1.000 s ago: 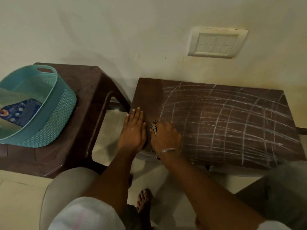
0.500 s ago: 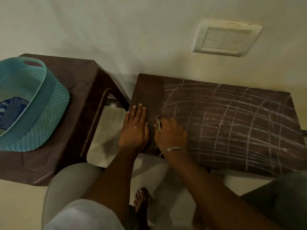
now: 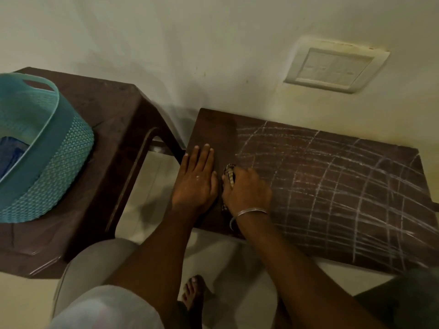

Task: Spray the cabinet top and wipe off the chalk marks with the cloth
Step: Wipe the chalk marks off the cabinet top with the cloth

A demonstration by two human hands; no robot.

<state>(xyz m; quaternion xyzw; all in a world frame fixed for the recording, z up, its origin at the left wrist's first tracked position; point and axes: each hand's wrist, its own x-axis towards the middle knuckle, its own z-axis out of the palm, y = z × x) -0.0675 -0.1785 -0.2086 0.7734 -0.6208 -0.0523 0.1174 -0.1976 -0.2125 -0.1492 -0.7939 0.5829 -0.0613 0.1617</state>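
The dark brown cabinet top [image 3: 308, 143] stands against the wall, crossed by white chalk marks [image 3: 344, 198] over its middle and right. A strip along its left side bears no marks. My right hand [image 3: 247, 189] presses a striped cloth [image 3: 230, 174] onto the top at the left edge of the marks; only a small part of the cloth shows beyond the fingers. My left hand [image 3: 197, 176] lies flat, fingers together, on the unmarked left strip beside it. No spray bottle is in view.
A brown plastic stool [image 3: 114, 129] stands to the left, carrying a teal basket [image 3: 47, 167] with something blue inside. A switch plate [image 3: 332, 67] is on the wall above the cabinet. My bare foot [image 3: 192, 295] rests on the tiled floor below.
Both hands stay on the left part of the top, the right hand and cloth shifting only slightly. The camera has moved closer and turned a little to the right.
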